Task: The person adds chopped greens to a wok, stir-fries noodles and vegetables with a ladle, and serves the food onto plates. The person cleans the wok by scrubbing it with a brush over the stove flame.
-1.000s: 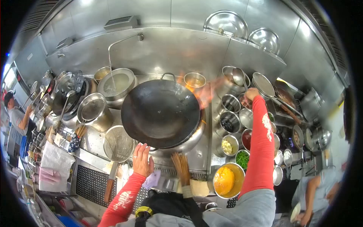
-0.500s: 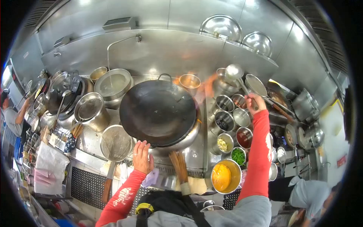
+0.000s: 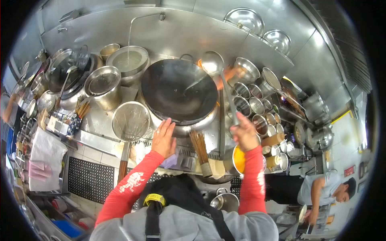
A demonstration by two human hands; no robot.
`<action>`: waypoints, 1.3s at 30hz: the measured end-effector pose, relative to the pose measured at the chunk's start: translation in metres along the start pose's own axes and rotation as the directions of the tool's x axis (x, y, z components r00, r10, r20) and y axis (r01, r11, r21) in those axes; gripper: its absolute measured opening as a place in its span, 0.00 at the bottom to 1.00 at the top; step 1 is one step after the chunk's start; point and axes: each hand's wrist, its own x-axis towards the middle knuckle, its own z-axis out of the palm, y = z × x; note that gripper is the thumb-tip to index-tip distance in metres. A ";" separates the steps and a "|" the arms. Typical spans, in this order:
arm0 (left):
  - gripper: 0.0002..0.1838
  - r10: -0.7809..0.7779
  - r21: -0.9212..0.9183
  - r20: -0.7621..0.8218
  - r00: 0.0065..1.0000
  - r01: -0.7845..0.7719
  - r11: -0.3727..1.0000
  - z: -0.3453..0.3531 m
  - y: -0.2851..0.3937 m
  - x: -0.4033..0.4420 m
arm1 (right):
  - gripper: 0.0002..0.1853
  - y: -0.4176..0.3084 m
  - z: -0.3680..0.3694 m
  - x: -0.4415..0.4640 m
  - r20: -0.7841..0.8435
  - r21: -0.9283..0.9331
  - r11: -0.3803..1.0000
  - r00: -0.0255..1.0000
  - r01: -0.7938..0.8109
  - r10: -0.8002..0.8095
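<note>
A large black wok [image 3: 179, 94] sits on the burner, with flame at its right rim. My right hand [image 3: 245, 132] is closed round the handle of a steel ladle [image 3: 212, 63], whose bowl is over the wok's upper right edge. At the wok's near rim, my left hand [image 3: 164, 138] has its fingers apart and holds nothing that I can see. Just right of it stands a bamboo brush [image 3: 199, 146]. A round strainer [image 3: 130, 120] lies to its left.
Metal pots of ingredients [image 3: 241, 104] line the right side, near a bowl of orange liquid [image 3: 239, 160]. A water basin [image 3: 128, 61] and a tall pot [image 3: 103, 86] stand on the left. A co-worker [image 3: 321, 188] is at the lower right, another person at the far left.
My right hand has brought the ladle from the pots at the right back toward the wok and nearer my body. My left hand remains at the wok's near rim. The camera view has shifted.
</note>
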 end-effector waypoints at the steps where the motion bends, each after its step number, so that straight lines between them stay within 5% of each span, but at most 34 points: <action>1: 0.31 -0.031 -0.068 -0.014 0.999 0.030 0.997 -0.001 0.001 -0.014 | 0.36 0.005 0.030 -0.020 -0.023 -0.086 0.996 1.000 -0.018 0.016; 5: 0.24 -0.024 -0.371 0.166 0.986 0.085 0.925 0.000 -0.001 -0.065 | 0.35 0.086 0.052 -0.027 0.129 -0.439 0.837 0.944 0.328 -0.303; 8: 0.18 -0.009 -0.406 0.166 0.986 0.077 0.911 -0.022 0.010 -0.080 | 0.29 0.063 0.074 -0.038 0.199 -0.816 0.511 0.962 0.269 -0.189; 12: 0.17 -0.128 -0.431 0.214 0.968 0.211 0.877 -0.039 -0.001 -0.104 | 0.25 0.056 0.109 -0.076 0.274 -0.949 0.022 0.860 0.313 -0.431; 15: 0.17 -0.225 -0.436 0.203 0.953 0.294 0.850 -0.051 -0.007 -0.123 | 0.19 0.046 0.145 -0.132 0.378 -0.733 0.323 0.753 0.598 -0.539; 16: 0.17 -0.256 -0.434 0.205 0.945 0.322 0.841 -0.055 -0.006 -0.130 | 0.17 0.058 0.152 -0.149 0.409 -0.680 0.567 0.882 0.466 -0.234; 17: 0.17 -0.285 -0.434 0.201 0.937 0.346 0.832 -0.058 -0.004 -0.134 | 0.17 0.083 0.151 -0.152 0.523 -0.605 0.652 0.845 0.457 -0.108; 20: 0.17 -0.350 -0.461 0.162 0.923 0.384 0.800 -0.063 0.007 -0.142 | 0.23 0.231 0.125 -0.142 0.622 -0.659 0.662 0.754 0.357 0.212; 22: 0.16 -0.390 -0.440 0.079 0.917 0.384 0.812 -0.069 0.015 -0.152 | 0.26 0.303 0.107 -0.138 0.462 -0.859 0.413 0.805 0.301 0.373; 23: 0.15 -0.381 -0.365 0.031 0.924 0.366 0.856 -0.073 0.020 -0.155 | 0.28 0.394 0.081 -0.135 0.501 -0.865 0.195 0.803 0.462 0.323; 24: 0.16 -0.412 -0.398 0.021 0.911 0.386 0.832 -0.072 0.022 -0.162 | 0.30 0.291 0.108 -0.130 0.266 -0.952 0.087 0.647 0.295 0.715; 27: 0.16 -0.424 -0.293 -0.043 0.905 0.394 0.871 -0.084 0.027 -0.178 | 0.21 0.320 0.091 -0.139 0.396 -0.904 0.018 0.823 0.426 0.407; 29: 0.15 -0.493 -0.163 0.006 0.870 0.488 0.858 -0.104 0.027 -0.190 | 0.19 0.333 0.096 -0.136 0.265 -0.958 -0.007 0.891 0.288 0.368; 31: 0.15 -0.431 -0.009 -0.190 0.882 0.437 0.899 -0.119 0.022 -0.213 | 0.18 0.342 0.101 -0.142 0.246 -0.969 0.047 0.926 0.243 0.285; 32: 0.15 -0.532 -0.048 -0.211 0.820 0.535 0.844 -0.127 0.019 -0.225 | 0.18 0.346 0.102 -0.145 0.213 -0.977 0.070 0.945 0.202 0.248; 35: 0.13 -0.676 -0.061 -0.346 0.650 0.704 0.708 -0.159 0.005 -0.268 | 0.13 0.344 0.103 -0.155 0.521 -0.807 -0.377 0.849 0.455 -0.088; 39: 0.11 -0.815 -0.217 -0.453 0.361 0.842 0.494 -0.217 -0.020 -0.341 | 0.14 0.329 0.132 -0.151 0.584 -0.806 -0.288 0.774 0.517 -0.247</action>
